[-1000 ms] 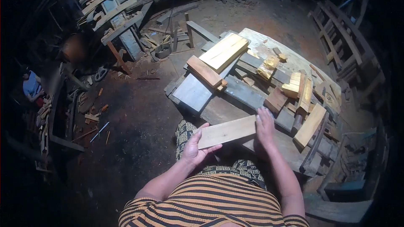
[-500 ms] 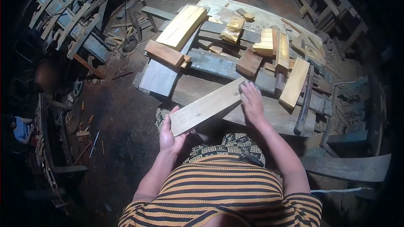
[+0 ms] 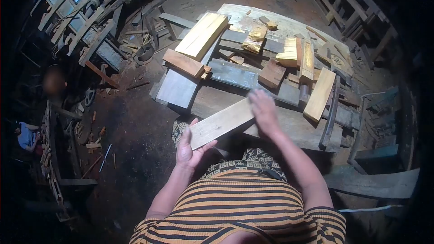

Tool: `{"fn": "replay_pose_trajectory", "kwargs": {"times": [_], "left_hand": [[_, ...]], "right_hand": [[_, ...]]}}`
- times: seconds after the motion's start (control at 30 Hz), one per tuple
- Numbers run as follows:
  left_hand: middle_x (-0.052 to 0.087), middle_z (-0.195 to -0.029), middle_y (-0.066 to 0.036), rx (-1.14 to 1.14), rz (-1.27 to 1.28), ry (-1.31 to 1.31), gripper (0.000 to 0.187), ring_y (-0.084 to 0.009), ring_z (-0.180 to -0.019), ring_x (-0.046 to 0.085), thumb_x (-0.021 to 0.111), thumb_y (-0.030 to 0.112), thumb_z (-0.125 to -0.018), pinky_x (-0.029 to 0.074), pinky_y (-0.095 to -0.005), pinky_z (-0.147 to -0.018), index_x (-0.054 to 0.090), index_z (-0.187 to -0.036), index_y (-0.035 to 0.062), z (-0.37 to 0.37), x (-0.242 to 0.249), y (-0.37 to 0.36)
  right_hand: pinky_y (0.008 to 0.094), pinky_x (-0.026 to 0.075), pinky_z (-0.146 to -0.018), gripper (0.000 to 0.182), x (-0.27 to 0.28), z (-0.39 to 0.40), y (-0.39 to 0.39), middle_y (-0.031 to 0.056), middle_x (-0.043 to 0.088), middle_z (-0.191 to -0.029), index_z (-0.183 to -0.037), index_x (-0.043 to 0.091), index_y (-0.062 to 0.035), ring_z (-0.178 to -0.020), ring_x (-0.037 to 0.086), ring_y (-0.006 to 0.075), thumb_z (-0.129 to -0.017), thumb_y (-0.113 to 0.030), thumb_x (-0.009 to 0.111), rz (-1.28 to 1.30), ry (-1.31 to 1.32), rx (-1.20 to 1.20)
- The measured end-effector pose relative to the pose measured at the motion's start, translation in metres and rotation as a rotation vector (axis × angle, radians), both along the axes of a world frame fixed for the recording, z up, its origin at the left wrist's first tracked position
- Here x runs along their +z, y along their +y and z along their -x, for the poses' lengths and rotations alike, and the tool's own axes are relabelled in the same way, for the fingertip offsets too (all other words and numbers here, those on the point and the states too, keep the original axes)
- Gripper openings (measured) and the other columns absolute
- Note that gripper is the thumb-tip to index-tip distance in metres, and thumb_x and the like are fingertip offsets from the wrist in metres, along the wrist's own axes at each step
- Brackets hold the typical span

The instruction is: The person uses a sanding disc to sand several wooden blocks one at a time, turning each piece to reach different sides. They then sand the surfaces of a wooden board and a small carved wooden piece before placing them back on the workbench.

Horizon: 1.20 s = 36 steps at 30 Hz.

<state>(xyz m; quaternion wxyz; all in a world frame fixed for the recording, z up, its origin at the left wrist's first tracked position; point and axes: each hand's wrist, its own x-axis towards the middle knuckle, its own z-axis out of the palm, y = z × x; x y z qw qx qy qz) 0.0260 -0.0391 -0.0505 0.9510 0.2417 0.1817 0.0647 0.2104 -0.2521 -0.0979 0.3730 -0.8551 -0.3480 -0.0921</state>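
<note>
A pale, flat wooden board lies slanted above my lap, its right end higher up in the view. My left hand grips the lower left end, with the thumb on top and the fingers beneath. At the upper right end, my right hand presses on the board with its fingers bent over it. Motion blurs these fingers. A small greyish patch shows at their tips, too smeared to name.
Ahead stands a low workbench of rough planks. On it lie a thick yellow block, a reddish-brown block, a dark brown block and a yellow board. Lumber racks line both sides. Another person is at far left.
My right hand has slid slightly left and up at the board's end, and its fingers are now blurred. The board has shifted a little right in view, as the whole scene moved slightly.
</note>
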Motion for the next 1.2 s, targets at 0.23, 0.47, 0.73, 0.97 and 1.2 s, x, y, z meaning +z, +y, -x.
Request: {"fn": "replay_pose_trajectory", "kwargs": {"times": [0.23,0.47,0.73,0.97,1.2], "left_hand": [[0.053,-0.124,-0.016,-0.063,-0.401,0.007,0.050,-0.0298,-0.108,0.059,0.056,0.010,-0.089,0.056,-0.0473,-0.082,0.039,-0.135,0.0019,-0.005,0.030,-0.005],[0.060,-0.115,-0.011,-0.058,-0.768,-0.208,0.039,-0.0176,-0.100,0.061,0.055,0.012,-0.092,0.055,-0.0328,-0.077,0.049,-0.128,-0.0024,0.007,0.019,0.001],[0.058,-0.120,-0.015,-0.187,-0.826,-0.137,0.042,-0.0197,-0.106,0.058,0.055,0.008,-0.090,0.049,-0.0322,-0.089,0.048,-0.129,-0.0050,0.014,0.033,-0.004],[0.059,-0.120,-0.013,-0.277,-1.040,-0.258,0.037,-0.0150,-0.110,0.055,0.054,0.006,-0.090,0.044,-0.0285,-0.093,0.053,-0.125,-0.0057,0.027,0.022,0.007],[0.062,-0.113,-0.007,-0.255,-0.977,-0.009,0.037,-0.0138,-0.103,0.057,0.052,0.021,-0.094,0.045,-0.0279,-0.089,0.054,-0.123,-0.0027,0.025,0.033,-0.003]], "right_hand": [[0.0455,0.033,-0.103,0.028,0.052,0.047,0.042,0.0176,0.055,-0.121,-0.111,0.059,-0.0023,-0.121,0.046,0.0346,-0.089,-0.018,0.049,-0.238,-0.078,0.144],[0.0480,0.031,-0.105,0.040,0.117,0.088,0.050,0.0128,0.054,-0.129,-0.122,0.056,-0.0083,-0.126,0.046,0.0276,-0.084,-0.019,0.062,-0.014,-0.225,0.410],[0.0427,0.034,-0.101,0.032,0.058,-0.006,-0.041,0.0149,0.057,-0.123,-0.117,0.060,-0.0067,-0.121,0.048,0.0317,-0.092,-0.024,0.049,-0.065,0.044,-0.175],[0.0471,0.035,-0.099,0.030,0.125,0.106,0.042,0.0123,0.057,-0.120,-0.115,0.059,-0.0076,-0.117,0.051,0.0290,-0.088,-0.019,0.056,-0.094,-0.199,0.508],[0.0472,0.028,-0.108,0.040,0.077,0.045,-0.009,0.0126,0.054,-0.131,-0.127,0.055,-0.0086,-0.127,0.045,0.0288,-0.088,-0.019,0.057,0.069,-0.185,0.225]]}}
